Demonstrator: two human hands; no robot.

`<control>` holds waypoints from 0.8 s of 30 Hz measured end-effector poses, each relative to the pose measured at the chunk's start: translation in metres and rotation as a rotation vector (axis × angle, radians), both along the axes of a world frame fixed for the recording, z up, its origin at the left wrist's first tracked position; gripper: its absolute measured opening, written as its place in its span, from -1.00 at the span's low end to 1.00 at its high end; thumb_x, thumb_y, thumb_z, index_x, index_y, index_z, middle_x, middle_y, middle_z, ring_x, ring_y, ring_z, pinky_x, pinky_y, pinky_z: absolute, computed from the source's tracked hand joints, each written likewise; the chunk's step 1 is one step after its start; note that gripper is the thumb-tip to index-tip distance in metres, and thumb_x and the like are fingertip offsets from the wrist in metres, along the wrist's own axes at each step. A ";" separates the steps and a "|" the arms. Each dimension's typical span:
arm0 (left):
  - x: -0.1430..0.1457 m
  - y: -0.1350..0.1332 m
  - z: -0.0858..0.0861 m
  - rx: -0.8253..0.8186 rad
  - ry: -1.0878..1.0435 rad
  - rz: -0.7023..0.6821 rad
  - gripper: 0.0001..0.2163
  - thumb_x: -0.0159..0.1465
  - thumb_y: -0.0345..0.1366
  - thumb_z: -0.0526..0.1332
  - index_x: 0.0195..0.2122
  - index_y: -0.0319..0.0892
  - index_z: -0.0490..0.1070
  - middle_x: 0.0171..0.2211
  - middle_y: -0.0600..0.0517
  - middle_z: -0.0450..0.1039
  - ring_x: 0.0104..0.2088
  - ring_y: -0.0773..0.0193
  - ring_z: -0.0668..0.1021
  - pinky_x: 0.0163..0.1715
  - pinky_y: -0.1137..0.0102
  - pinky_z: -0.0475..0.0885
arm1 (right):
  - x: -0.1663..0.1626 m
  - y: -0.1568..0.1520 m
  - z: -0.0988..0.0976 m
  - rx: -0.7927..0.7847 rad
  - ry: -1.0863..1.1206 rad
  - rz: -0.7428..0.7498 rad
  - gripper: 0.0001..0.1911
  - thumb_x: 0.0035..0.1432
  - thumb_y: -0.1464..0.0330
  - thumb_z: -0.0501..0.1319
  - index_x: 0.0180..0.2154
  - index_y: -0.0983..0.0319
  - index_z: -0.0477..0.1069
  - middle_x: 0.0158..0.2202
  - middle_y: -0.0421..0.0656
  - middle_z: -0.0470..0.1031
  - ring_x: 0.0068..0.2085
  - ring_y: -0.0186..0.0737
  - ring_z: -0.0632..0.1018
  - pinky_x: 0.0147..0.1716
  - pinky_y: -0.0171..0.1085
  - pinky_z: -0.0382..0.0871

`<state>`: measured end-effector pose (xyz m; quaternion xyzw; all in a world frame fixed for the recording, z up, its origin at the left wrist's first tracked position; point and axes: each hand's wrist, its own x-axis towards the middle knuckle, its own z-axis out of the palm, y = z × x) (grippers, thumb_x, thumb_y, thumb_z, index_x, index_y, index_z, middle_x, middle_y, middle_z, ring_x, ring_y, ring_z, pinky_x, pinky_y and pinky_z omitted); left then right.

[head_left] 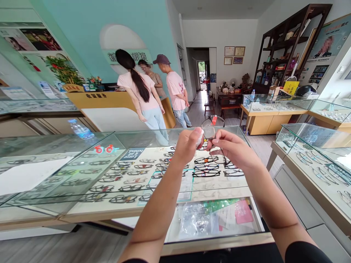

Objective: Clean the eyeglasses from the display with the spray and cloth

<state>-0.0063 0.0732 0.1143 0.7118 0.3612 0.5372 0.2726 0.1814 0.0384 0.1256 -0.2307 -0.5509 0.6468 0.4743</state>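
A pair of eyeglasses (208, 130) with a thin dark frame is held up over the glass display case (131, 210). A small red tag shows near its upper edge. My right hand (233, 148) pinches the frame between thumb and fingers, with one lens above and the other hanging below. My left hand (188, 145) is closed on a white cloth or tissue (201, 138) beside the upper lens; whether it also touches the frame I cannot tell. Under the glass beneath my hands lie rows of eyeglasses (207, 167), several with coloured tags.
An open drawer (257, 215) with plastic bags lies below. On the left are a white sheet (35, 175) and a water bottle (82, 129). More cases (304, 175) stand right. Beyond, several people (139, 87) are at a counter (109, 104).
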 end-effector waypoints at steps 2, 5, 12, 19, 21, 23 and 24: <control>-0.001 -0.003 0.003 -0.028 0.035 -0.047 -0.28 0.41 0.33 -0.03 -0.73 -0.07 0.23 -0.71 0.05 0.21 -0.60 0.30 0.29 -0.43 0.26 0.23 | 0.002 0.004 0.000 -0.011 0.043 -0.020 -0.58 0.05 0.14 0.60 -0.39 0.15 0.41 -0.32 -0.22 0.64 -0.20 -0.24 0.61 -0.14 -0.23 0.51; -0.001 -0.008 0.007 -0.097 0.151 -0.121 -0.28 0.36 0.38 0.01 -0.73 -0.08 0.23 -0.72 0.08 0.16 -0.61 0.32 0.23 -0.46 0.27 0.18 | 0.004 0.010 0.000 -0.021 0.144 -0.076 -0.58 0.03 0.16 0.61 -0.39 0.14 0.40 -0.31 -0.23 0.63 -0.24 -0.25 0.61 -0.17 -0.25 0.51; 0.007 -0.011 0.005 -0.167 0.318 -0.121 -0.36 0.33 0.28 0.09 -0.72 -0.09 0.15 -0.69 0.08 0.16 -0.59 0.34 0.22 -0.44 0.28 0.10 | 0.002 0.016 -0.001 -0.046 0.222 -0.065 -0.60 0.01 0.21 0.60 -0.41 0.15 0.39 -0.35 -0.24 0.63 -0.33 -0.29 0.58 -0.30 -0.29 0.51; -0.016 0.003 0.008 -0.045 0.134 -0.050 -0.43 0.35 0.24 0.11 -0.62 -0.10 0.32 -0.60 0.03 0.30 -0.52 0.27 0.34 -0.43 0.31 0.29 | 0.005 0.013 0.002 -0.056 0.265 -0.059 -0.62 0.03 0.24 0.60 -0.40 0.16 0.41 -0.34 -0.22 0.65 -0.26 -0.27 0.63 -0.30 -0.32 0.51; -0.031 0.010 0.009 -0.051 0.052 0.098 -0.59 0.27 0.10 0.19 -0.56 -0.09 0.34 -0.55 0.03 0.33 -0.47 0.24 0.39 -0.43 0.32 0.31 | 0.007 0.013 0.003 -0.050 0.266 -0.065 -0.61 0.02 0.24 0.61 -0.40 0.16 0.41 -0.33 -0.21 0.65 -0.25 -0.25 0.64 -0.31 -0.31 0.51; -0.047 0.019 0.009 -0.097 -0.016 0.235 -0.74 0.19 -0.02 0.21 -0.48 -0.08 0.35 -0.50 0.03 0.35 -0.44 0.21 0.40 -0.42 0.32 0.33 | 0.008 0.013 0.003 -0.049 0.266 -0.072 -0.61 0.01 0.23 0.61 -0.39 0.16 0.42 -0.33 -0.21 0.66 -0.25 -0.26 0.64 -0.30 -0.32 0.51; -0.056 0.023 0.008 -0.118 -0.029 0.310 -0.79 0.17 -0.06 0.20 -0.44 -0.08 0.37 -0.48 0.04 0.35 -0.44 0.20 0.40 -0.42 0.31 0.33 | 0.009 0.013 0.003 -0.049 0.268 -0.077 -0.60 0.00 0.23 0.62 -0.39 0.15 0.42 -0.33 -0.22 0.66 -0.25 -0.26 0.63 -0.30 -0.32 0.51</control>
